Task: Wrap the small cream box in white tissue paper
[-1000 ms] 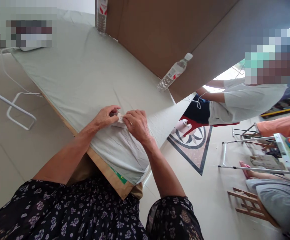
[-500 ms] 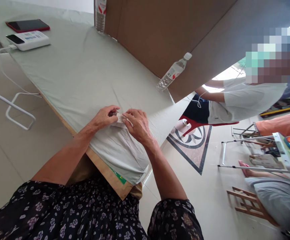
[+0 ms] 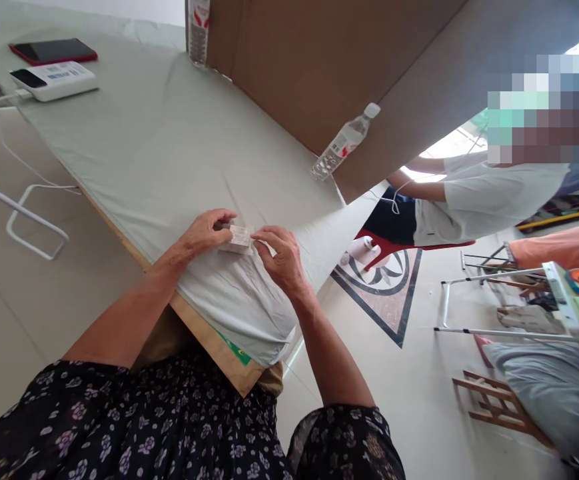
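A small, pale box with fine print on its top lies on the cloth near the table's corner. My left hand is closed on the box's left end, with thumb and fingers on either side. At the right end, my right hand has its thumb and forefinger drawn together in a pinch. Whatever those fingertips hold, if anything, is too small to make out; a faint clear edge shows beside them.
A pale cloth covers the table. Beside a large cardboard panel stand a clear water bottle and another bottle. A phone and white power bank lie far left. A person in a white shirt sits at right.
My right hand has drawn slightly right, off the box's top, and its fingers have curled into a pinch. More of the box's printed top shows. My left hand stays on it.
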Tool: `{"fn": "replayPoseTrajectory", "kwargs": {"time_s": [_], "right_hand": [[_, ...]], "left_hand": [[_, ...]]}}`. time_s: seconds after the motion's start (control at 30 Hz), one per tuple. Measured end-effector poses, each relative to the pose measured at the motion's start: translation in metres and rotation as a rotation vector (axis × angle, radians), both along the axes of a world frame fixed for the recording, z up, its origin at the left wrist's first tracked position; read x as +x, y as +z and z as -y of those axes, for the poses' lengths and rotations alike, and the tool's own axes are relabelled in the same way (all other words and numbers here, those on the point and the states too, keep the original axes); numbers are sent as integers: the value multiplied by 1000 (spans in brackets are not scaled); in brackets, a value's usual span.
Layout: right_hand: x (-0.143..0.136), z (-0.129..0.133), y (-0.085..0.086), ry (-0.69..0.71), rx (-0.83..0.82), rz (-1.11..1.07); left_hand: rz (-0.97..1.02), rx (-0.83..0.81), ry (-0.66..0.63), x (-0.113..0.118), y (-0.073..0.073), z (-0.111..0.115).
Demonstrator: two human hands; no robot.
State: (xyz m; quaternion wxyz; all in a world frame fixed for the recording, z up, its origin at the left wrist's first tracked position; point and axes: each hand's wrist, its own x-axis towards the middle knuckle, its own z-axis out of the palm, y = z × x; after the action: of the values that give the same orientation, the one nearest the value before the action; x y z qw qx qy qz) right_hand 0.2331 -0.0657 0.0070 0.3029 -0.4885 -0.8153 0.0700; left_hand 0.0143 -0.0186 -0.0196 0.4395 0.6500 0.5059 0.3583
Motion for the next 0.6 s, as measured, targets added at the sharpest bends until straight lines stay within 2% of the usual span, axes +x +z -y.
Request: {"fn": "replayPoseTrajectory", "kwargs": {"time_s": [0.33, 0.6], "right_hand": [[-8, -10, 1, 100, 8, 241], [-16, -20, 25, 168, -22, 522]], "left_hand": [[-15, -47, -28, -2, 5, 2], [-72, -7, -60, -2, 6, 2]]}}
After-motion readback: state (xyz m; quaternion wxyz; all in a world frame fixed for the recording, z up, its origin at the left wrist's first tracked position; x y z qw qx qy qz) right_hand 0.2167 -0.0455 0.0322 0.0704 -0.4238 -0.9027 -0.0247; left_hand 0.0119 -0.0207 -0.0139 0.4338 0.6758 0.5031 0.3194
